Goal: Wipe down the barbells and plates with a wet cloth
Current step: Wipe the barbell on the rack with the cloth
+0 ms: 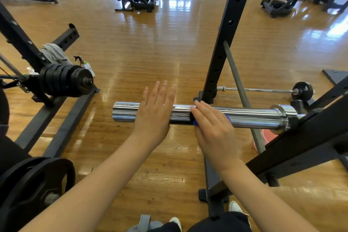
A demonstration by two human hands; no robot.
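- The chrome barbell sleeve (244, 117) lies level across the middle of the view, its free end pointing left and its collar end resting in the black rack (224, 43) on the right.
- A blue cloth (195, 123) is pressed against the sleeve; only small bits of it show at the edges of the right hand.
- The right hand (212, 128) lies flat over the cloth and sleeve, fingers together and pointing up and left.
- The left hand (154, 113) is stretched flat with fingers straight, in front of the sleeve nearer its free end, holding nothing; whether the palm touches the metal cannot be told.
- Both forearms are bare and reach in from the bottom edge.
- Behind the rack a thin barbell with a small black plate (302, 90) lies on the floor.
- At left, a stack of black plates (64, 81) sits on a rack peg, with a grey towel (54, 52) draped above.
- The floor (150, 43) is glossy wood plank, with more gym machines along the far side of the room.
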